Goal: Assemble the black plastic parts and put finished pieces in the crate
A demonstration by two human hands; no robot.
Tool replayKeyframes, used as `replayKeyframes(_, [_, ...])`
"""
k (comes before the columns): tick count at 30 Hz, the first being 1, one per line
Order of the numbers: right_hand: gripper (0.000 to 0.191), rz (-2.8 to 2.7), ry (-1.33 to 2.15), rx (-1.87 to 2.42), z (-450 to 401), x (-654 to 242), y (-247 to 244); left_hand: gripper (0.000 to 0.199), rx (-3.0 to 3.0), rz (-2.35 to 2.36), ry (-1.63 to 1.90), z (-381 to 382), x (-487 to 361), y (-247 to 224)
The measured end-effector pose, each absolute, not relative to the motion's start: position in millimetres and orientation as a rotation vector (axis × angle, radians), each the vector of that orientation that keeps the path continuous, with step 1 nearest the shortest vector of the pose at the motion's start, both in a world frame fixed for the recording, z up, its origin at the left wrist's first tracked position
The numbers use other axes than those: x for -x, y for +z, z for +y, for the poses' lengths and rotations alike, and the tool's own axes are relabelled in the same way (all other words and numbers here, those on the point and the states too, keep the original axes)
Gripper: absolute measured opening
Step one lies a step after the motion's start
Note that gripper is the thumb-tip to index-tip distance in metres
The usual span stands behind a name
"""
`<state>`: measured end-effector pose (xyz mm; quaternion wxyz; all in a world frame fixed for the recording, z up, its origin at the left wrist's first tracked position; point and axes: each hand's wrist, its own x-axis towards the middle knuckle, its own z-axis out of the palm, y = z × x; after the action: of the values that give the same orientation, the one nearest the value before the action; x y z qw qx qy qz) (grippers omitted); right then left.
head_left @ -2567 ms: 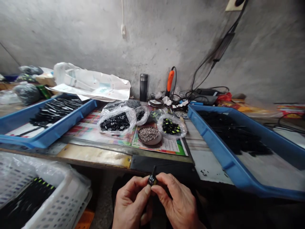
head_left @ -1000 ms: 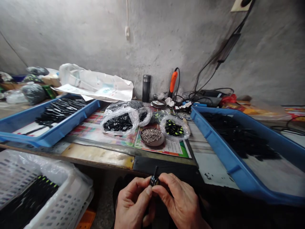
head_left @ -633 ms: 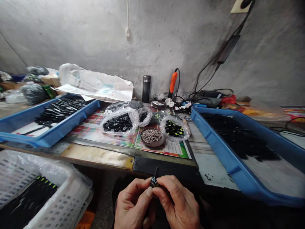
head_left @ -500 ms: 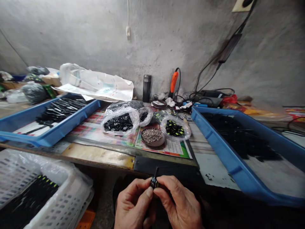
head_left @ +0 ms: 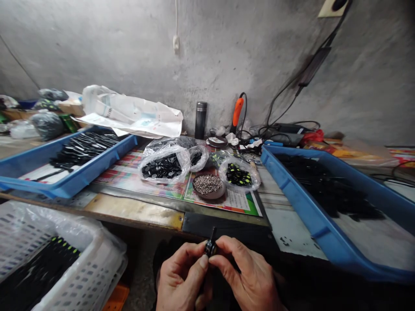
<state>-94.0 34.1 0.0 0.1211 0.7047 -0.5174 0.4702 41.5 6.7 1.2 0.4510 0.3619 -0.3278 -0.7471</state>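
A small black part with a thin stem pointing up (head_left: 210,247) is pinched between my two hands, just off the bench's front edge; its exact kind I cannot make out. My left hand (head_left: 183,276) grips it from the left with thumb and forefinger. From the right, the thumb and forefinger of my right hand (head_left: 246,274) close on its side. Beyond them on the bench sits a round dish (head_left: 215,195) heaped with small metal screws (head_left: 207,184). Beside it, an open plastic bag (head_left: 256,180) holds black pieces with yellow-green spots (head_left: 237,174).
Blue trays of black parts stand left (head_left: 69,186) and right (head_left: 300,216). Another bag (head_left: 184,162) contains black discs. A dark flask (head_left: 200,121) and an orange-handled tool (head_left: 237,113) are near the wall. Low at left is a white perforated basket (head_left: 87,272).
Both hands stay around the small part. My right hand's fingers have shifted slightly on its side, and the view has moved a little.
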Motion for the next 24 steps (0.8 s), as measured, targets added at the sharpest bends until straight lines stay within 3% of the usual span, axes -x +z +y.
replayKeyframes(7, [0.030, -1.410, 1.285, -1.904, 29.1, 91.7, -2.6, 0.043, -0.926, -0.759, -1.871, 6.7, -40.2, 5.5])
replayKeyframes(11, [0.031, -1.497, 1.404, -1.875, 30.7, 88.9, -6.7, 0.044, -0.920, -0.726, -1.884, 8.4, -38.8, 11.4])
replayKeyframes(24, [0.025, -1.488, 1.392, -2.027, 33.9, 89.7, 1.1, 0.041, -0.872, -0.755, -1.929, 3.2, -42.2, 3.7])
